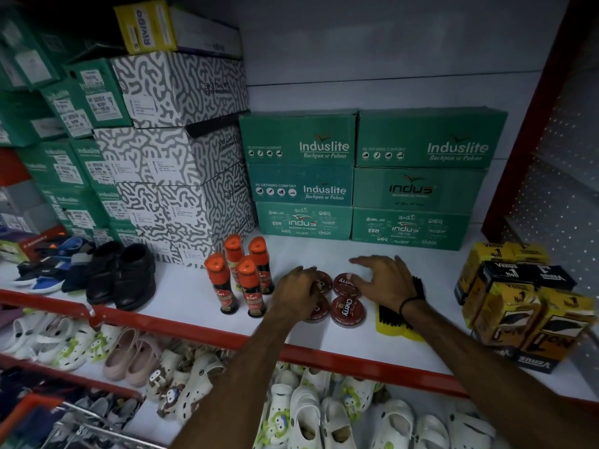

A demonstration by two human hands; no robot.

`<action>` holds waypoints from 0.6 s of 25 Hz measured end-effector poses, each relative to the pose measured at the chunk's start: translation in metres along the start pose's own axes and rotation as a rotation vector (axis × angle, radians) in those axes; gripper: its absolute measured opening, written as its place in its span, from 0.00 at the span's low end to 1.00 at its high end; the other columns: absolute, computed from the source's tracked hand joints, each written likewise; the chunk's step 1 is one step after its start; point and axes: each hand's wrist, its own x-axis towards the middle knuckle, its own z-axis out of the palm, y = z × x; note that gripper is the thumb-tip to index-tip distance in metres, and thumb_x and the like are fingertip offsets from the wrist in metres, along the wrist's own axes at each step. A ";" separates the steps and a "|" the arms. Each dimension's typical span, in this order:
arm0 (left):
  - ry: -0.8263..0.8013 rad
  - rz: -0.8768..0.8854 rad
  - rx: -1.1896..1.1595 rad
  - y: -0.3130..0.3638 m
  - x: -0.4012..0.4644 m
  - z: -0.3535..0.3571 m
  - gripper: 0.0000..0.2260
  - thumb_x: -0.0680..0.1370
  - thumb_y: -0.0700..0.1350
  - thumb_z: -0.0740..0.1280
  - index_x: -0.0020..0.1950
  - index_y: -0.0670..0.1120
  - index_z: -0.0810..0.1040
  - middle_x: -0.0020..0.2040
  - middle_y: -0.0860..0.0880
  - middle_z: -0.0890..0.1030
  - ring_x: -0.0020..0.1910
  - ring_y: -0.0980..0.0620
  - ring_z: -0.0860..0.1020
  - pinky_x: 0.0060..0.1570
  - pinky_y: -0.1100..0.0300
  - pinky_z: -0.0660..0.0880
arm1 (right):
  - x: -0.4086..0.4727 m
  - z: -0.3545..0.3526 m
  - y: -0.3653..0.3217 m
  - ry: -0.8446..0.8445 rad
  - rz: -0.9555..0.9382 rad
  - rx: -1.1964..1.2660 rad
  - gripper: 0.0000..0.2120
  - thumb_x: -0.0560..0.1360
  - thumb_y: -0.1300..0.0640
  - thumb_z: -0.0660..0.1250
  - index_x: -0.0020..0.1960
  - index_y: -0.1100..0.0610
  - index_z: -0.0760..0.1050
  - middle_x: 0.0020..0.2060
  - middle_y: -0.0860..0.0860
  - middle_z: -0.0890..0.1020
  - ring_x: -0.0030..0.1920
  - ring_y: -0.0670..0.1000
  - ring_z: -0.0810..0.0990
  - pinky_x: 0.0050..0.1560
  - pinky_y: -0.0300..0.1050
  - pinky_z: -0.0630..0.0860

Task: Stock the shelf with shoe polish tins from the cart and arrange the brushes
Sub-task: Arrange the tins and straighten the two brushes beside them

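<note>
Nearest, below the red front edge of the shelf [201, 296], white clogs [311, 416] crowd the lower tier, and a corner of what looks like the cart [81, 419] shows at the near left.

On the white shelf board four Cherry shoe polish tins [347, 311] lie flat in a tight two-by-two block. The left hand [299, 293] lies over the two left tins, fingers curled down on them; whether it grips one or only presses I cannot tell. The right hand [382, 283] is spread wide, holding nothing, fingertips touching the right edge of the far right tin. So the tins sit between the two hands, and any squaring-up would, I judge, be an inward nudge from both sides.

A yellow-backed shoe brush [393, 322] lies just under the right wrist, its long axis running near to far; the right hand is much the nearer one for it.

Left of the tins stand four upright Kiwi liquid polish bottles [246, 280], then black shoes [123, 273]. Yellow Venus boxes [518, 306] sit at the right. Behind, there is open board before the green Induslite boxes [366, 176] at the back
</note>
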 end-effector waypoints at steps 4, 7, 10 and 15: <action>0.041 0.148 0.005 0.045 0.010 0.012 0.22 0.80 0.41 0.60 0.75 0.43 0.69 0.76 0.42 0.72 0.75 0.40 0.68 0.73 0.43 0.65 | -0.017 -0.022 0.030 0.116 0.136 -0.004 0.28 0.80 0.44 0.60 0.78 0.52 0.62 0.76 0.54 0.68 0.78 0.55 0.62 0.79 0.60 0.52; -0.063 0.211 0.076 0.078 0.017 0.037 0.26 0.81 0.51 0.51 0.80 0.48 0.62 0.79 0.42 0.67 0.78 0.41 0.64 0.76 0.40 0.59 | -0.041 -0.025 0.061 0.074 0.264 -0.058 0.30 0.82 0.45 0.56 0.80 0.55 0.54 0.80 0.54 0.58 0.80 0.56 0.54 0.79 0.59 0.50; -0.105 0.262 0.168 0.092 0.017 0.062 0.29 0.80 0.56 0.43 0.80 0.50 0.60 0.79 0.42 0.67 0.78 0.40 0.64 0.76 0.38 0.55 | -0.060 -0.014 0.077 -0.051 0.308 -0.087 0.28 0.83 0.48 0.52 0.80 0.55 0.52 0.81 0.54 0.56 0.80 0.55 0.53 0.80 0.58 0.51; -0.096 0.282 0.231 0.098 0.018 0.076 0.32 0.79 0.56 0.40 0.79 0.47 0.62 0.79 0.41 0.67 0.77 0.39 0.64 0.76 0.38 0.57 | -0.065 -0.001 0.082 -0.085 0.247 -0.083 0.26 0.84 0.50 0.49 0.80 0.56 0.53 0.80 0.52 0.57 0.80 0.54 0.54 0.80 0.56 0.50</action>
